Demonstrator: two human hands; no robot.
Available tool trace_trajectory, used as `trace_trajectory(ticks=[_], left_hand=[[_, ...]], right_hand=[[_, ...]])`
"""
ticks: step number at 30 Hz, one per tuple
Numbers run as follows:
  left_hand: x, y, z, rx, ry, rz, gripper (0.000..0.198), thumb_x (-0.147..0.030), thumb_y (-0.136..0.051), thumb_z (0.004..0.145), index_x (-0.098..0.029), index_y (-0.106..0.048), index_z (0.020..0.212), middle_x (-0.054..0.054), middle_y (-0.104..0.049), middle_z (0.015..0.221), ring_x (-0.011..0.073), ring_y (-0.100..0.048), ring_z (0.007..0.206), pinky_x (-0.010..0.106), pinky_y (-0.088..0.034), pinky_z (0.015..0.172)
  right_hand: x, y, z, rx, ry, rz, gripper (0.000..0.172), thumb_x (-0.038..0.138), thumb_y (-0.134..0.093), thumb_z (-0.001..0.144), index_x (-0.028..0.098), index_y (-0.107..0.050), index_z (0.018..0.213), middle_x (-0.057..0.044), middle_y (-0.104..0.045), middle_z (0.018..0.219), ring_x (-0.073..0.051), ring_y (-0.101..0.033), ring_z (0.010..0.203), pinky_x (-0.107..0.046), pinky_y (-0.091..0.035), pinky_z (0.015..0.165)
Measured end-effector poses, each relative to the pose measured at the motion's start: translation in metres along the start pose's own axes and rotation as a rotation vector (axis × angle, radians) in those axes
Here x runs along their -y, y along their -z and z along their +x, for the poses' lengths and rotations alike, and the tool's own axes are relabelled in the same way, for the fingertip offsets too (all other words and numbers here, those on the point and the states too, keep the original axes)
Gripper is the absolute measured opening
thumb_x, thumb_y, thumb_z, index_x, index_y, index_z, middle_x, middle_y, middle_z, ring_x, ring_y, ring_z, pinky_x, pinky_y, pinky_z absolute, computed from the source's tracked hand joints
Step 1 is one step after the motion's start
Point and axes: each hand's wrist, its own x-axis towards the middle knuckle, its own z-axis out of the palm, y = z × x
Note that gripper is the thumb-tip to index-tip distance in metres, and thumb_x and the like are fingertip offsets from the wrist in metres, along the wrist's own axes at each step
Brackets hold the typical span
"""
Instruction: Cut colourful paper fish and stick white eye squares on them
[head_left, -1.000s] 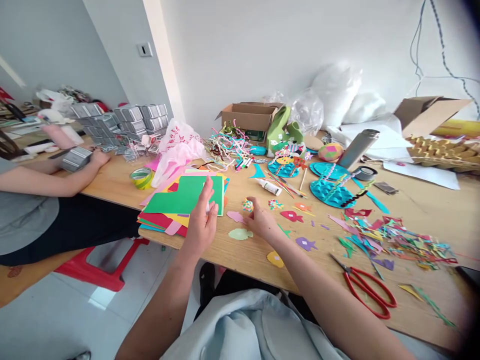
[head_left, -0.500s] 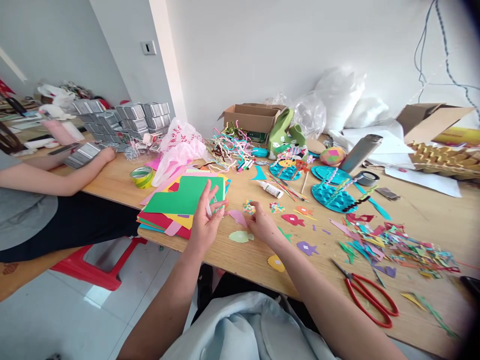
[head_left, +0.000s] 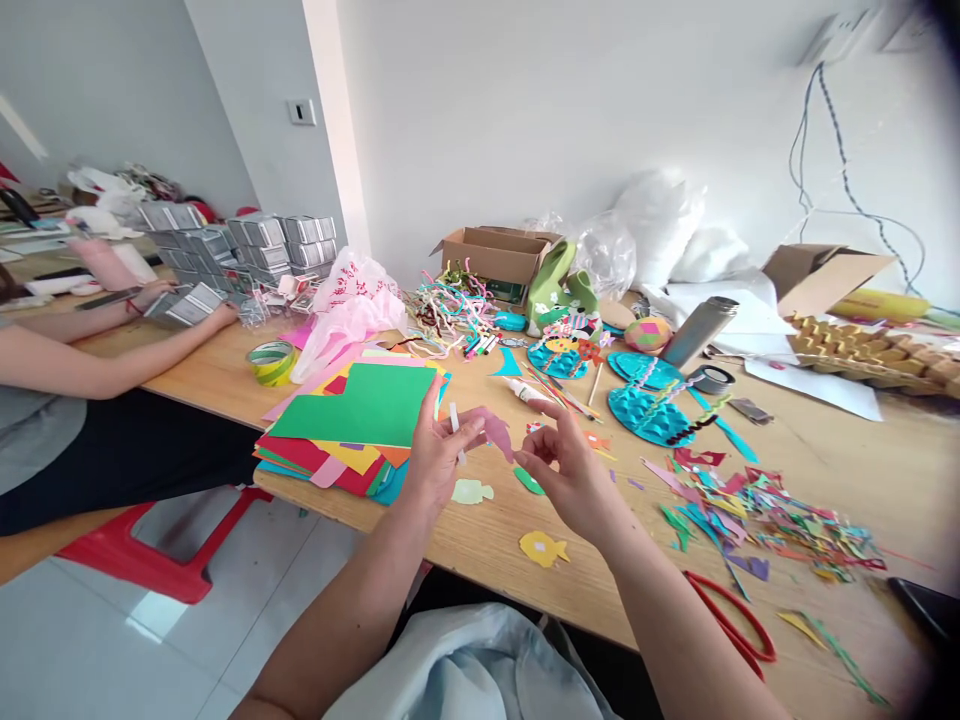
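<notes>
Pinched at both ends: pink cutout (head_left: 498,436) raised above the table (head_left: 480,540), its far left end between thumb and fingers of the left hand (head_left: 433,452), its near right tip at the closed thumb and forefinger of the right hand (head_left: 568,470). White strip (head_left: 454,422) also lodged among the left fingers. Just left, a stack of coloured paper, green sheet (head_left: 367,405) uppermost. Pale green cutout (head_left: 472,491) lies flat below the hands; yellow fish (head_left: 541,548) nearer, to the right. Red-handled scissors (head_left: 739,630) partly hidden by the right forearm; paper scraps (head_left: 795,515) heaped farther right.
</notes>
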Motion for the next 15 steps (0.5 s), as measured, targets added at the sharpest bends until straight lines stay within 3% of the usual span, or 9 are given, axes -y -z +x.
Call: trace_trajectory(ticks=[6, 11, 15], left_hand=[[0.001, -0.007, 0.001, -0.065, 0.009, 0.037, 0.104, -0.022, -0.083, 0.058, -0.020, -0.030, 0.147, -0.004, -0.066, 0.065, 0.0143, -0.067, 0.060, 0.025, -0.055, 0.057], [0.006, -0.012, 0.003, -0.119, -0.035, 0.125, 0.098, -0.026, -0.082, 0.058, -0.017, -0.035, 0.144, -0.001, -0.069, 0.066, 0.0161, -0.067, 0.060, 0.027, -0.056, 0.057], [0.012, -0.016, 0.003, -0.102, -0.062, 0.188, 0.090, -0.024, -0.078, 0.063, -0.017, -0.038, 0.143, 0.000, -0.071, 0.067, 0.0184, -0.068, 0.061, 0.031, -0.059, 0.060]], right_hand=[[-0.008, 0.002, -0.005, -0.009, -0.023, 0.064, 0.047, 0.035, -0.058, 0.084, 0.025, -0.038, 0.126, 0.004, -0.051, 0.072, -0.014, -0.049, 0.065, -0.030, -0.041, 0.062], [-0.010, 0.008, -0.005, -0.208, -0.063, 0.157, 0.037, 0.046, -0.062, 0.082, 0.025, -0.052, 0.111, -0.002, -0.055, 0.087, -0.016, -0.053, 0.078, -0.029, -0.044, 0.066], [-0.011, 0.004, -0.007, -0.186, -0.122, 0.177, 0.032, 0.053, -0.062, 0.081, 0.022, -0.061, 0.089, -0.008, -0.058, 0.108, -0.022, -0.055, 0.100, -0.033, -0.047, 0.078]])
